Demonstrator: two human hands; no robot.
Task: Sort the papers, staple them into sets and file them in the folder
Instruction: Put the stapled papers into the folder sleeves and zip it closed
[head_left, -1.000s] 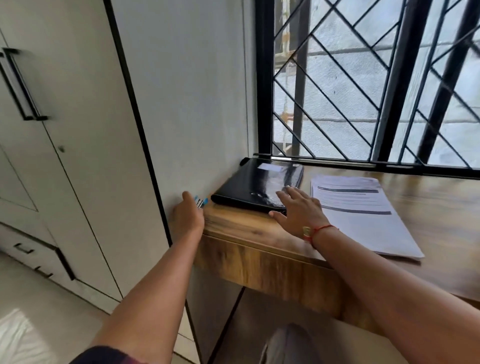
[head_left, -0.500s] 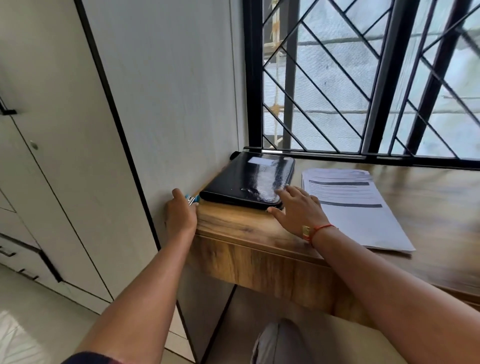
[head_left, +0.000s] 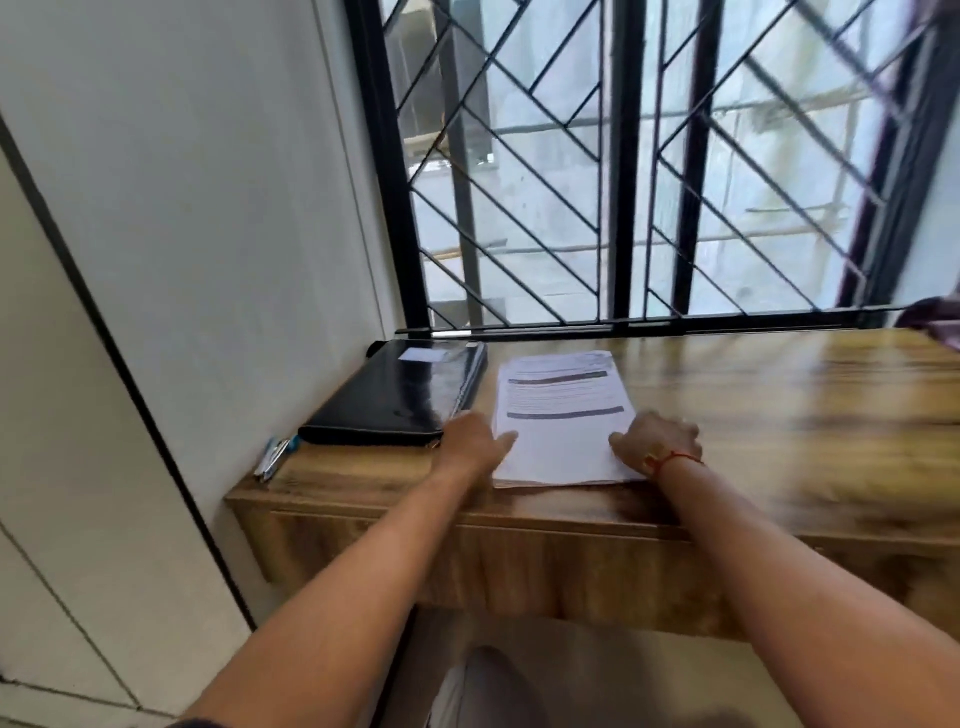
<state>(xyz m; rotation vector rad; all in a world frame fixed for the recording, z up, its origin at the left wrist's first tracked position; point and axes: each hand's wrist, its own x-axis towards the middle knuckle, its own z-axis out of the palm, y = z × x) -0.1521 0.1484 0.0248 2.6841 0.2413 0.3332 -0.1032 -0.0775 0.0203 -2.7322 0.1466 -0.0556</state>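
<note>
- Papers (head_left: 563, 415): a white printed stack lies flat near the front edge of the bench, at the centre of the view. It is unsorted, with no staple visible, so the task looks to be at its start.
- Both hands bracket the stack. The left hand (head_left: 470, 441) lies flat at its 9 o'clock edge, thumb touching the sheet and gripping nothing. The right hand (head_left: 657, 439) sits at the 4 o'clock corner with fingers bent; blur hides whether it grips the sheets.
- The next move probably calls for lifting or fanning the sheets to sort them. Loose pages slide easily, so a square, two-sided hold would help.
- Window (head_left: 623, 182): at 12 o'clock, black frame with a diagonal metal grille and daylight behind.
- Pale wall panel (head_left: 208, 208): at 9 o'clock, touching the bench's left end.
- Bench (head_left: 779, 415): glossy wood grain, running off toward 3 o'clock.
- Folder (head_left: 400, 397): black, closed, at 10 o'clock just beside the papers.
- Small blue-and-silver thing (head_left: 275, 457), probably a stapler: at 8 o'clock by the wall.
</note>
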